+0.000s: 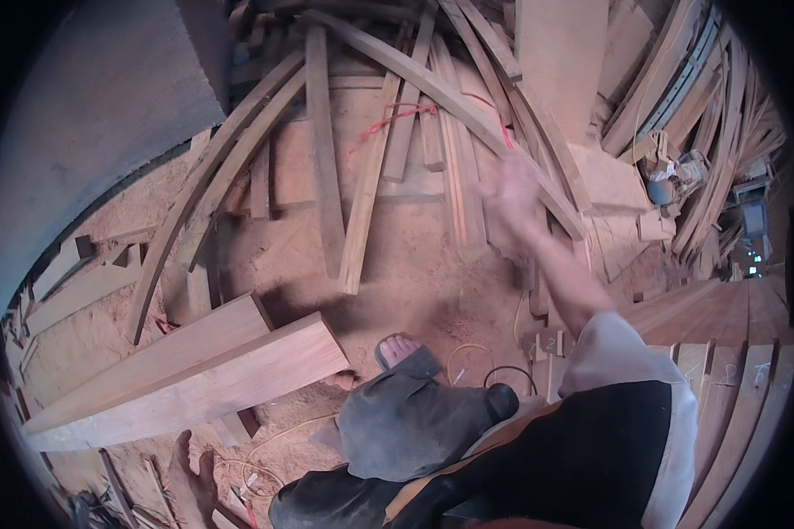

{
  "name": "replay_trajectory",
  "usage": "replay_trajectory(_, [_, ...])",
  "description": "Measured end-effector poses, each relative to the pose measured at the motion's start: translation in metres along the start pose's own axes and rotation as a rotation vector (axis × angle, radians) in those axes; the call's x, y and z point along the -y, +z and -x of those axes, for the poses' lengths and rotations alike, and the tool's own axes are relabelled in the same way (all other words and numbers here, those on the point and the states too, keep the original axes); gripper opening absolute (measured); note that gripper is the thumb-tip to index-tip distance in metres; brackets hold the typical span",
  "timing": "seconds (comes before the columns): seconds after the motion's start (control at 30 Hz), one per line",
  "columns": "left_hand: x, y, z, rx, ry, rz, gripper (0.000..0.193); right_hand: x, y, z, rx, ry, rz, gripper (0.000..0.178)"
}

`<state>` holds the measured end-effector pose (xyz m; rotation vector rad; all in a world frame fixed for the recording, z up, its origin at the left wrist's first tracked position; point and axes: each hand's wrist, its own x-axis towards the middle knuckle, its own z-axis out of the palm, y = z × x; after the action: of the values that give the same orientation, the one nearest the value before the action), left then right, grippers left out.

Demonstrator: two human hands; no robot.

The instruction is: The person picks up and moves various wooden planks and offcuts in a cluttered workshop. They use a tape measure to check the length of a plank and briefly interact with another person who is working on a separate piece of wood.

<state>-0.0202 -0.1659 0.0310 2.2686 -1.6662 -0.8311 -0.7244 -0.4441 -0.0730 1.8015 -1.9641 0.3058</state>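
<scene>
My right arm stretches forward, and my right hand (pixel 509 189), smeared by motion, is over a long wooden strip (pixel 415 78) that slants across the pile. Whether its fingers touch or grip the strip is too blurred to make out. Low on the left, my left hand (pixel 196 480) has its fingers apart and holds nothing. Just beyond it lies a thick squared timber beam (pixel 229 375) with a pale sawn face, and a second beam (pixel 181 339) lies alongside. A red string (pixel 403 111) lies across the wood strips left of my right hand.
A large grey panel (pixel 106 132) fills the upper left. Curved wood strips (pixel 203 181) lean beside it. To the right are stacked boards (pixel 715 309) and more long strips (pixel 723 150). Sawdust covers the floor, with a yellow cord (pixel 461 350) near my sandalled foot (pixel 400 348).
</scene>
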Motion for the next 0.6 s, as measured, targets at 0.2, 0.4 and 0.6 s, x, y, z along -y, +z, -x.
replay_trajectory(0.2, [0.063, -0.008, 0.031, 0.083, -0.104, -0.019, 0.062, -0.136, 0.031, -0.008, 0.702, 0.221, 0.238, 0.08])
replay_trajectory(0.4, [0.035, -0.019, 0.049, 0.255, -0.217, 0.069, 0.059, -0.092, -0.034, -0.017, 0.537, 0.062, -0.131, 0.078])
replay_trajectory(0.6, [-0.098, -0.027, 0.005, 0.128, 0.121, 0.675, 0.046, 0.054, -0.08, -0.027, 0.692, 0.318, -1.677, 0.063])
